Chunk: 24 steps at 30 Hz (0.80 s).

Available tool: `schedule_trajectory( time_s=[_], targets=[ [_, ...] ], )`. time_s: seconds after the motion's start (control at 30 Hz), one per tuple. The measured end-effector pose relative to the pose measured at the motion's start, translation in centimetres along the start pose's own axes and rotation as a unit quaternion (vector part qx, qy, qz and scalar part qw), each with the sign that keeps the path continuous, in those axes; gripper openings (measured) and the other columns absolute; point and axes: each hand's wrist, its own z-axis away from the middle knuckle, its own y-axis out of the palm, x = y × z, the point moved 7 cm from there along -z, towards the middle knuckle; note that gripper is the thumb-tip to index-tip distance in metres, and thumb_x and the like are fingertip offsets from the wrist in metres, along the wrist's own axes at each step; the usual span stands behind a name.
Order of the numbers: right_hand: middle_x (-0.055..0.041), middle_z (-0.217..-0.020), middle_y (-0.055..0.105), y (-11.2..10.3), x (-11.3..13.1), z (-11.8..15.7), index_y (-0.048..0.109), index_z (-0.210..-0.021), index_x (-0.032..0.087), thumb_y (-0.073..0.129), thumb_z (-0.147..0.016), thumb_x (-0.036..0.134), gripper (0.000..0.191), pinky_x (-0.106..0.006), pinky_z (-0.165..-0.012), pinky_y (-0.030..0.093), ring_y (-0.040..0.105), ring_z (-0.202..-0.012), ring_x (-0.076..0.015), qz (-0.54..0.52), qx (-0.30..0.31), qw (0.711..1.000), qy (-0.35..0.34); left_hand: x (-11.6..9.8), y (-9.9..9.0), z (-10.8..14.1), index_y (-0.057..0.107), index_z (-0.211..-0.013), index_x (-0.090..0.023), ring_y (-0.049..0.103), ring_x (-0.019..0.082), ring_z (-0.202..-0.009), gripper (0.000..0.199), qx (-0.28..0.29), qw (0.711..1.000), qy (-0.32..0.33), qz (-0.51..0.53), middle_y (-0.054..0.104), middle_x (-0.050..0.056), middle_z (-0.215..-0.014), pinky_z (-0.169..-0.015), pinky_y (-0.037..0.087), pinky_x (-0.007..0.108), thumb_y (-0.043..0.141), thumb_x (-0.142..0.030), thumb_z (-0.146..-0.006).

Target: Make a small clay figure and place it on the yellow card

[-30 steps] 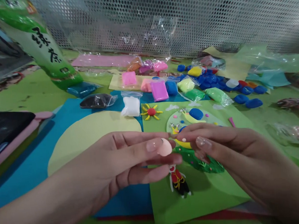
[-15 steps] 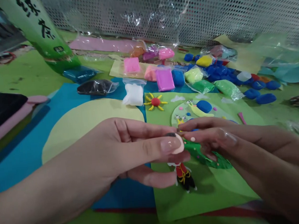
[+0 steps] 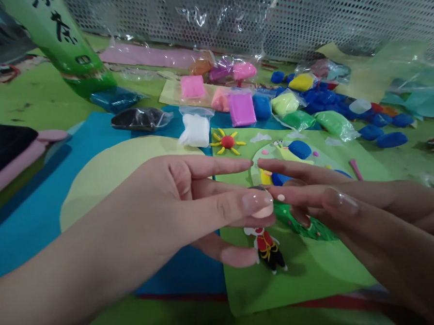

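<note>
Left hand [image 3: 175, 198]: we are pinching the pink clay [image 3: 263, 209] between thumb and fingers, the index finger stretching out straight.
Right hand [image 3: 350, 201]: we are keeping the fingers extended, a tiny pale dot [image 3: 281, 197] resting on one; whether that fingertip is touching the clay, we cannot tell.
Index fingertips: ours are pointing at each other, just apart.
Clay: we are holding it above the green sheet [image 3: 299, 284], near that sheet's left edge.
Green sheet: a figure [image 3: 268, 249] is lying toward the near left corner, a sun [image 3: 227, 142] at the far left.
Tabletop: a bottle [image 3: 84, 67] is standing beyond the blue sheet [image 3: 21, 240]'s far left corner.
</note>
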Motion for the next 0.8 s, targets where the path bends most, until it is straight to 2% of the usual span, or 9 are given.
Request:
schedule_trajectory(
  time_s=[0.17,0.33,0.5,0.7,0.8],
  targets=[
    [0.0087,-0.127,0.059,0.0,0.2,0.8,0.064,-0.11,0.049,0.052,-0.092,0.041,0.023,-0.046,-0.102,0.044,0.044,-0.129,-0.0265,-0.012,0.009,1.0,-0.014,0.1,0.0,0.0,0.066,-0.104,-0.037,0.062,0.007,-0.043,0.035,0.004,1.0,-0.001,0.002,0.074,-0.005,-0.08,-0.043,0.043,0.003,0.076,-0.032,-0.071],
    [0.0083,-0.121,0.063,-0.1,0.9,0.8,0.062,-0.111,0.051,0.052,-0.093,0.038,0.025,-0.046,-0.1,0.047,0.045,-0.127,-0.0256,0.012,-0.002,0.998,-0.062,-0.1,-0.4,0.0,0.069,-0.101,-0.035,0.062,0.009,-0.041,0.035,-0.018,0.999,0.017,-0.031,0.073,-0.004,-0.069,-0.043,0.044,0.005,0.078,-0.036,-0.067],
    [0.0098,-0.12,0.063,-0.1,1.2,0.6,0.059,-0.115,0.053,0.05,-0.094,0.039,0.027,-0.035,-0.097,0.05,0.049,-0.123,-0.0203,0.043,-0.006,0.995,-0.087,-0.1,-0.4,0.1,0.066,-0.106,-0.037,0.063,0.012,-0.044,0.038,-0.029,0.998,0.011,-0.057,0.073,-0.005,-0.068,-0.043,0.045,0.008,0.075,-0.041,-0.069],
    [0.0079,-0.12,0.064,0.1,1.2,0.7,0.064,-0.111,0.047,0.051,-0.093,0.038,0.024,-0.039,-0.098,0.049,0.045,-0.126,-0.0245,0.037,-0.01,0.997,-0.071,-0.1,-0.4,0.1,0.065,-0.106,-0.036,0.063,0.015,-0.045,0.041,-0.019,0.999,0.024,-0.039,0.074,-0.005,-0.075,-0.047,0.047,0.014,0.073,-0.026,-0.068],
    [0.0093,-0.12,0.063,0.2,1.2,0.4,0.066,-0.109,0.046,0.053,-0.092,0.034,0.024,-0.036,-0.098,0.049,0.041,-0.129,-0.0239,0.049,-0.01,0.997,-0.064,-0.1,-0.5,0.0,0.064,-0.108,-0.038,0.063,0.014,-0.047,0.042,-0.017,0.999,0.028,-0.042,0.074,-0.007,-0.075,-0.049,0.047,0.014,0.07,-0.023,-0.069]
  ],
)
